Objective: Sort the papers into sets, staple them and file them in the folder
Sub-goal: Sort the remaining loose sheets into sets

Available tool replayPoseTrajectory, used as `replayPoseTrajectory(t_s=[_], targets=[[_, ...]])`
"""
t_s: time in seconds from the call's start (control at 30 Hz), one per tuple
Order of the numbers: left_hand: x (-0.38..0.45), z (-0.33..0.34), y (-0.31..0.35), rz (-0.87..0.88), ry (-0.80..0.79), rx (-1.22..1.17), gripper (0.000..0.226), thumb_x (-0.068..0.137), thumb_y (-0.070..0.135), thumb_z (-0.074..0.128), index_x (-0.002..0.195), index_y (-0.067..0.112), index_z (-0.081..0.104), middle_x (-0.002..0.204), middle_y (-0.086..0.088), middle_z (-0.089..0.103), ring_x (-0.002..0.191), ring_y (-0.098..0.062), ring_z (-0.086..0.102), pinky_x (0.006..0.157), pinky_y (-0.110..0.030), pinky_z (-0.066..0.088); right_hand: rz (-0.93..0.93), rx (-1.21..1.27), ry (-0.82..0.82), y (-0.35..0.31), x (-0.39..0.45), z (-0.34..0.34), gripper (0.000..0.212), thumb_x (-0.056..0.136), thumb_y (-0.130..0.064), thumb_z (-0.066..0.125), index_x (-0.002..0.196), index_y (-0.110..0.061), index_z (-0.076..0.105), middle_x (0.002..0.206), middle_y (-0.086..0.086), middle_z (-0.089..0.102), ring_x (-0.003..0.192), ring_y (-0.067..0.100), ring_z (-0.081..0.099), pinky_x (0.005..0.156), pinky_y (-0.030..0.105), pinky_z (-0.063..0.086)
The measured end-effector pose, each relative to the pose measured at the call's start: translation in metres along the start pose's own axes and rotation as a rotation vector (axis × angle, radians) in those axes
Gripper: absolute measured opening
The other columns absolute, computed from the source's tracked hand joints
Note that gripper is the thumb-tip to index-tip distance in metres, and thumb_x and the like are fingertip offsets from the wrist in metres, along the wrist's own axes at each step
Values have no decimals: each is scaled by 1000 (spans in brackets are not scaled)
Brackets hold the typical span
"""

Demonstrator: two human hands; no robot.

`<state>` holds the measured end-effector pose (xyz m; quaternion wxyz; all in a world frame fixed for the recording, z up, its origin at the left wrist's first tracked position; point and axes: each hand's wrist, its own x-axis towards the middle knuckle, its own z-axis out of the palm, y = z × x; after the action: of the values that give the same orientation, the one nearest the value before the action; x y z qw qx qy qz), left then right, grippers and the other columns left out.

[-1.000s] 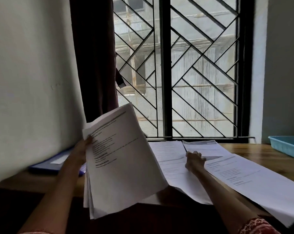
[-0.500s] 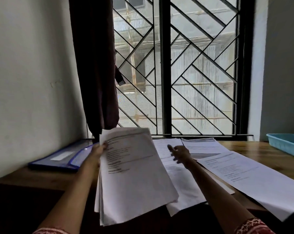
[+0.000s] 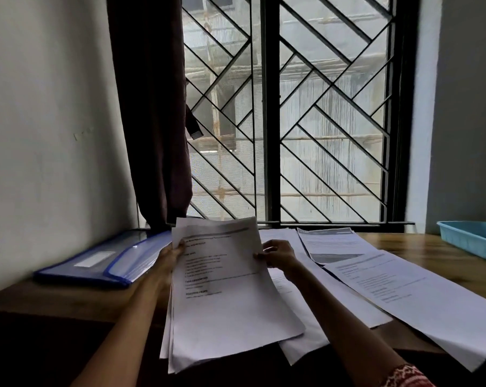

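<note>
I hold a stack of printed papers [image 3: 225, 297] over the table's near edge, tilted toward me. My left hand [image 3: 171, 254] grips its upper left edge, thumb on the top sheet. My right hand [image 3: 278, 254] pinches the top sheet's right edge. Three piles of printed sheets lie on the wooden table: one [image 3: 306, 297] just right of the held stack, one with a dark header [image 3: 331, 243] near the window, and a long one [image 3: 403, 291] at the right. A blue folder [image 3: 102, 259] lies flat at the left by the wall.
A light blue plastic tray [image 3: 470, 238] stands at the table's far right. A barred window [image 3: 289, 115] and a dark curtain [image 3: 149, 113] rise behind the table. A white wall [image 3: 46, 121] bounds the left side.
My left hand lowered the stack and brought it rightward. My right hand left the sheets lying on the table and took hold of the top sheet's right edge.
</note>
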<state>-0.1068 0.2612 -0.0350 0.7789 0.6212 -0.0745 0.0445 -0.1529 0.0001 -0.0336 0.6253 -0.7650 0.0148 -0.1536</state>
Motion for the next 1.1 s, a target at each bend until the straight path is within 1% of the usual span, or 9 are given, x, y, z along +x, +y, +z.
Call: replayPoseTrajectory(t_s=[0.17,0.3,0.43,0.53,0.57,0.73,0.9,1.03,1.1], targets=[[-5,-2,-3,-18,-3,6,32,98,16,43,123,-3,51,88,-11,62,63,-18,66,47,-21,54,-28,-31,28,6,1,-4,20,68,2,79,68,-12,64,68,7,61,58,14,55,48,17,50],[-1,-4,-7,-29,0,19,37,98,17,43,126,-7,49,97,-19,63,66,-20,65,49,-22,55,-18,-25,21,8,3,-8,17,70,1,78,70,-11,66,73,11,63,62,17,57,57,23,53],[0,-2,-9,-32,-17,31,35,98,15,42,125,-6,50,76,-6,68,52,-7,66,53,-24,56,1,-73,26,9,4,-12,19,72,2,76,68,-13,65,67,7,61,59,14,55,51,17,49],[2,-9,-7,-44,-9,23,34,97,12,45,125,-6,50,63,0,70,54,-12,66,48,-21,54,6,-262,184,12,12,-27,10,73,-5,73,70,-14,69,70,5,64,73,19,60,66,26,49],[1,-13,-5,-43,7,28,34,97,12,45,126,-6,50,68,-4,69,59,-17,65,50,-23,54,5,-362,248,12,13,-34,3,75,-9,70,77,-10,72,77,8,67,81,22,63,70,27,47],[-2,-44,6,-23,82,49,35,97,15,47,127,-3,50,93,-15,61,79,-26,57,82,-39,47,159,-665,418,16,11,-72,22,83,-13,58,100,-3,68,108,18,66,102,33,62,74,29,45],[-11,-70,26,-34,97,-12,35,96,25,48,121,2,53,101,-17,63,83,-28,60,72,-41,50,242,-799,414,21,8,-78,25,82,-12,59,105,-6,66,114,16,64,108,31,60,84,32,48],[-24,-84,41,-33,31,-47,50,84,43,63,122,12,56,112,-18,64,101,-38,61,86,-58,49,257,-921,379,18,4,-63,32,81,-9,61,114,-9,60,122,13,59,116,30,55,90,32,46],[-26,-88,49,-22,36,-55,56,81,46,66,124,12,55,114,-18,63,102,-36,60,86,-55,49,255,-975,332,15,2,-56,38,82,-11,61,120,-11,54,127,12,55,122,30,49,93,32,44]])
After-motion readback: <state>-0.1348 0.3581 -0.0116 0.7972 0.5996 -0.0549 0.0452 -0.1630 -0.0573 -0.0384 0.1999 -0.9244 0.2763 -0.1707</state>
